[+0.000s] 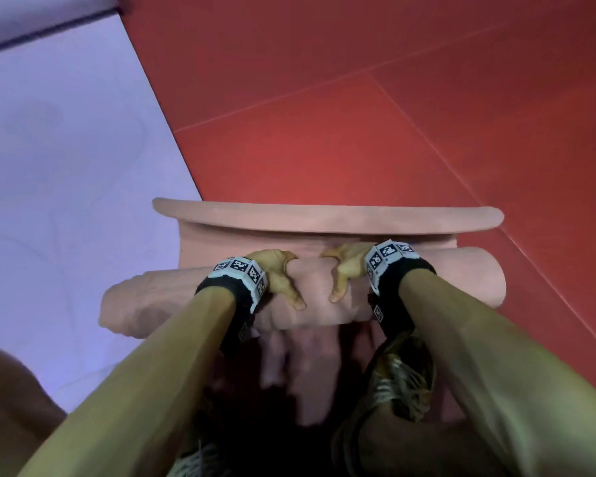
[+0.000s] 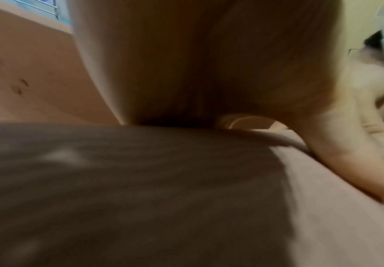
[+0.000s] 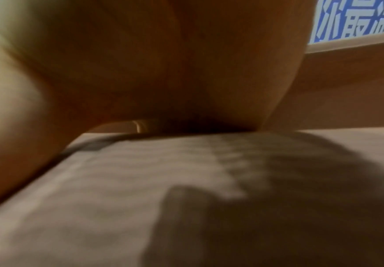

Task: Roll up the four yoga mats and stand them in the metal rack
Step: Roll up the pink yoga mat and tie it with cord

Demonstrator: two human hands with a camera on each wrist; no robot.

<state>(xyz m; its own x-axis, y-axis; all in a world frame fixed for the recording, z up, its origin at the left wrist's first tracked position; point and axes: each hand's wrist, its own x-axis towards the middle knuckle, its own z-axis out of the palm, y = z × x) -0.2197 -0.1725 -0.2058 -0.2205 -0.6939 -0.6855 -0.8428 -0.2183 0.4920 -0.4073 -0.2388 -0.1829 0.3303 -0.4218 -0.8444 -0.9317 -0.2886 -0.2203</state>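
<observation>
A pink yoga mat lies across the floor, most of it wound into a thick roll [image 1: 461,273] in front of me. Its last flat stretch [image 1: 221,246] ends in a curled-up far edge [image 1: 324,215]. My left hand [image 1: 283,273] and right hand [image 1: 344,266] sit side by side at the roll's middle, fingers curled over its far side and thumbs spread on the near side. In the wrist views each palm [image 2: 198,63] [image 3: 163,63] lies down against the mat [image 2: 335,225] [image 3: 117,198]. The roll's left end looks loose and uneven. No metal rack is visible in the head view.
A purple mat [image 1: 66,149] lies flat to the left, partly under the pink one. Red floor tiles [image 1: 393,115] stretch ahead and to the right. My laced shoes [image 1: 399,376] stand just behind the roll. A blurred figure [image 2: 381,54] shows at the far right of the left wrist view.
</observation>
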